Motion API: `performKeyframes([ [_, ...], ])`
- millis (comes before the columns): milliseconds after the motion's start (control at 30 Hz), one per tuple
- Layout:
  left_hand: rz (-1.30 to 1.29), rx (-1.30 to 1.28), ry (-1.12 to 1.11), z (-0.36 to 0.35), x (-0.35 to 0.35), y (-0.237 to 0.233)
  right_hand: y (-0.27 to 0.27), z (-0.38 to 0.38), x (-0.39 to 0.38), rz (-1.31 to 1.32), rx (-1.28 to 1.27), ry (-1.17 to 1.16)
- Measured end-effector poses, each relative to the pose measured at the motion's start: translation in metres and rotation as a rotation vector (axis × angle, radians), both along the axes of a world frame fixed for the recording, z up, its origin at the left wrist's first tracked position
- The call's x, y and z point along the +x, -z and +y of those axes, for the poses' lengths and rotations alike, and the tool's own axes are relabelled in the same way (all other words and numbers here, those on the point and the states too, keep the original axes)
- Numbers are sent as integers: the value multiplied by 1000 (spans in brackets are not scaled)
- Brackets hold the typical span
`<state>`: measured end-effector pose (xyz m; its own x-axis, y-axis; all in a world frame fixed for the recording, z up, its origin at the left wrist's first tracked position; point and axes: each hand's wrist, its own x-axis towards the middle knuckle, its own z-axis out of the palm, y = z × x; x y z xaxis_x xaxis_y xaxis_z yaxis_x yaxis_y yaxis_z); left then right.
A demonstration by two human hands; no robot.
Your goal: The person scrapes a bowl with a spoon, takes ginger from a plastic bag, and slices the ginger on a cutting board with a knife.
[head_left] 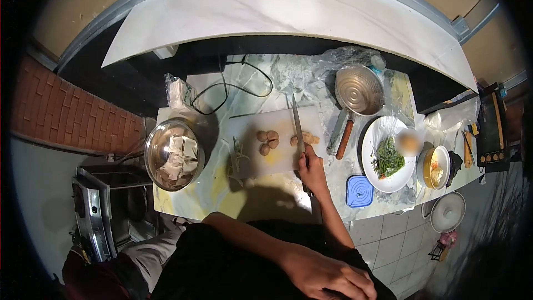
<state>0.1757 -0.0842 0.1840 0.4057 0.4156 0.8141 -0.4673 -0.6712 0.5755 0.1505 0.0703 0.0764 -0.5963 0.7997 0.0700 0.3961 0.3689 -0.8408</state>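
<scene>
My right hand [312, 171] is closed around the handle of a long knife [298, 125], whose blade points away from me over the white cutting board [252, 164]. Touching or close beside the blade are sliced light brown pieces [312, 138]. Several round brown pieces, perhaps mushrooms [267, 141], sit in a cluster on the board's left half. Across my body, my left hand [333, 279] is bent over my dark sleeve near my right elbow. Its fingers are curled, with the tips partly hidden. Green trimmings [239, 156] lie at the board's left edge.
A steel bowl [150, 161] with wrapped pieces stands left. A saucepan [360, 90], a plastic-wrapped plate of greens [404, 180], a blue square lid [360, 191] and a yellow bowl [427, 169] are right. A black cable [226, 91] lies behind. Another person's leg [150, 253] shows lower left.
</scene>
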Motion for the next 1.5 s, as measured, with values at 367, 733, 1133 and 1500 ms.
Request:
performKeyframes([
  [367,-17,-92,123,0,-19,-23,-29,0,4,-1,-112,19],
  [733,35,-165,311,-7,-26,-30,-27,-1,8,34,-78,39],
  [1133,0,-288,392,16,-4,-80,-25,-2,7,39,-91,53],
  [1500,197,-762,-15,53,-120,-56,-23,-5,20,-34,-20,-7],
])
